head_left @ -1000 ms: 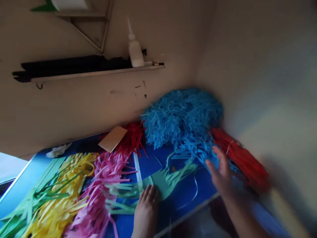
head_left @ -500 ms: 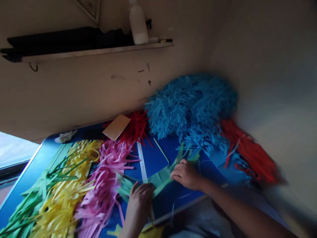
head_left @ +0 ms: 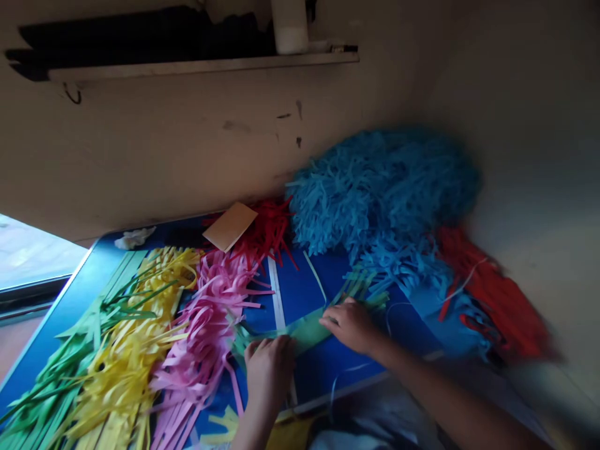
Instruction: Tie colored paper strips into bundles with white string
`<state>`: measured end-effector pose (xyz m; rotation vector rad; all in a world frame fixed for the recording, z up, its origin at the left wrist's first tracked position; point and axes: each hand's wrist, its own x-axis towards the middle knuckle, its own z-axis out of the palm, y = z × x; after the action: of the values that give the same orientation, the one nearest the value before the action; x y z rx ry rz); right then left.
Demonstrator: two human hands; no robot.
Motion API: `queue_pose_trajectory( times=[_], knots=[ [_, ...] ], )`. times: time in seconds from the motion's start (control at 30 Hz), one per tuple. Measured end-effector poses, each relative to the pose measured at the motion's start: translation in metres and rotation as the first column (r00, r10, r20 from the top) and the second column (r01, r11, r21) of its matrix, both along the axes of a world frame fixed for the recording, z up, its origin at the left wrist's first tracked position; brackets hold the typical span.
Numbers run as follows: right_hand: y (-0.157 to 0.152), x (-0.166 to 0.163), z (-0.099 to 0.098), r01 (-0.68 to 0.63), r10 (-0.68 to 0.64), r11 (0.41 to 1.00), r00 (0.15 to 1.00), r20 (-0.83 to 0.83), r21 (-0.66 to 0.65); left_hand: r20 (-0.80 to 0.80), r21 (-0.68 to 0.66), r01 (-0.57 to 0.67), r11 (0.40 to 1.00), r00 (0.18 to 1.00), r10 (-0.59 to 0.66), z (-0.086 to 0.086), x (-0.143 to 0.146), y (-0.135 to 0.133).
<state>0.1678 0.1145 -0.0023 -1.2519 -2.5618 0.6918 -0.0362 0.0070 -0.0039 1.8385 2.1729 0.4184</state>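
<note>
A strip of green tissue paper (head_left: 310, 332) with fringed ends stretches between my hands over the blue table (head_left: 309, 284). My left hand (head_left: 270, 365) has its fingers curled over the left part of the strip, just in front of its fringe. The right part is gripped by my right hand (head_left: 349, 325), with thumb and fingers together. Green fringe fans out beyond both hands. Left of my left hand lies a bundle of pink fringed paper (head_left: 199, 331). A thin white string (head_left: 349, 370) loops near the table's front edge.
Yellow fringe (head_left: 117, 369) and green fringe (head_left: 70, 362) lie at the left. A large blue fringe pile (head_left: 384, 187) sits against the wall, with red fringe (head_left: 492, 294) beside it. A brown card (head_left: 230, 226) rests on more red fringe. A shelf (head_left: 201, 67) runs above.
The view has tilted down and shifted left. Between my hands, the green strip now looks flatter and straighter, and my left hand has turned more upright. Both hands still hold it.
</note>
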Motion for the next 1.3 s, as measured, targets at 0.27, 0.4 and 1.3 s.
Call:
queue_pose_trajectory(
  times=[0.27, 0.4, 1.3],
  knots=[
    [0.004, -0.015, 0.000, 0.113, -0.124, 0.991, 0.977, 0.173, 0.074, -0.120, -0.072, -0.096, 0.993, 0.989, 0.087, 0.002, 0.011, 0.015],
    [0.004, -0.015, -0.001, 0.115, -0.129, 0.990, 0.975, 0.180, 0.086, -0.131, -0.075, -0.087, 0.993, 0.988, 0.077, 0.000, 0.008, 0.018],
    [0.022, 0.008, 0.007, -0.408, 0.412, 0.907, 0.911, -0.009, 0.106, -0.292, 0.085, 0.372, 0.924, 0.896, -0.334, 0.026, 0.004, 0.017]
  ],
)
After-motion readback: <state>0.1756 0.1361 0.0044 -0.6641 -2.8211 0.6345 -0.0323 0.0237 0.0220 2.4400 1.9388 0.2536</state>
